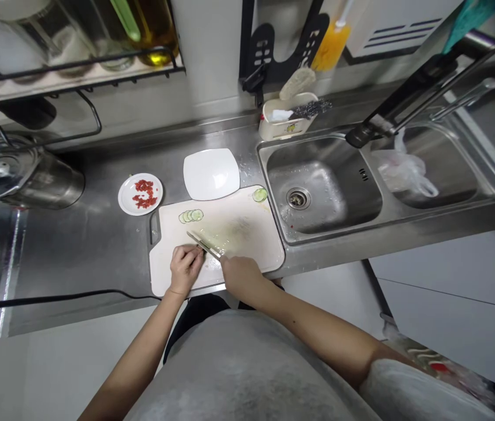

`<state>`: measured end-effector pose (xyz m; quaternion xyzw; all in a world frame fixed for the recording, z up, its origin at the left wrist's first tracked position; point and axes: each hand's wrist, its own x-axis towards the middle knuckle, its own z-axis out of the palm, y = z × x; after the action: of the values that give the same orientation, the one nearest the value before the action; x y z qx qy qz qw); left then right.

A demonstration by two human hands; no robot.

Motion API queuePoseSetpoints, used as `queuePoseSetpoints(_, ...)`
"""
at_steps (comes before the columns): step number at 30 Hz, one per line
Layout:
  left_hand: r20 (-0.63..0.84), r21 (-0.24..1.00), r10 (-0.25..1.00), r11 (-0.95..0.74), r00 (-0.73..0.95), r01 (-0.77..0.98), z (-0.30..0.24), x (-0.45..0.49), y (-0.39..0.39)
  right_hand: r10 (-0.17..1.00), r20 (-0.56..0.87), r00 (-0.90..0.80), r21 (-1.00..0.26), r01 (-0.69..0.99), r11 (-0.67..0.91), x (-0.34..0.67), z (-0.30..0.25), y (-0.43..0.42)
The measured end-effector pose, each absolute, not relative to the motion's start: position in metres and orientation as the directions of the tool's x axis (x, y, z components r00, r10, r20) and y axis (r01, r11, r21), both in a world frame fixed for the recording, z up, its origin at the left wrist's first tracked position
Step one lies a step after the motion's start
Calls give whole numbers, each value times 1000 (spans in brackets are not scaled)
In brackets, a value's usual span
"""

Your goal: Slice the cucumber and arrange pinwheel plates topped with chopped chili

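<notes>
A kitchen knife (204, 244) is in my right hand (242, 279), its blade pointing up and to the left across the cutting board (247, 237). Closed at the blade's left side, my left hand (186, 266) pinches a small dark-edged piece of cucumber, mostly hidden by the fingers. Overlapping cucumber slices (191, 216) lie near the board's upper left. At its upper right corner sits a cucumber end piece (259, 195). Wet green residue marks the middle of the board.
Behind the board stands a square white plate (211, 174). A small round plate (124, 196) with chopped red bits is to the left. On the right is a double sink (317, 181) with a faucet (398, 111). A metal pot (54, 178) stands far left, near a black cord (98, 292).
</notes>
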<state>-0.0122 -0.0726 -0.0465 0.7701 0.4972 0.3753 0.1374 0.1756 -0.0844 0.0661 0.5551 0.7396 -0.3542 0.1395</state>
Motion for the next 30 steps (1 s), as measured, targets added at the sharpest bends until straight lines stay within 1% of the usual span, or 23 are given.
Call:
queuePoseSetpoints(4, 428, 590, 876, -458, 223, 665, -46, -12, -73, 737, -582, -344, -371, 919, 136, 176, 64, -85)
queuePoseSetpoints(11, 415, 590, 884, -441, 214, 676, -47, -12, -72, 715, -604, -352, -374, 917, 135, 176, 64, -81)
queuePoseSetpoints(21, 385, 603, 899, -417, 211, 680, -47, -12, -72, 720, -606, -339, -378, 919, 115, 174, 62, -79)
queuePoseSetpoints(30, 407, 605, 887, -440, 218, 664, -45, -11, -71, 704, -624, -340, -379, 919, 109, 176, 60, -78)
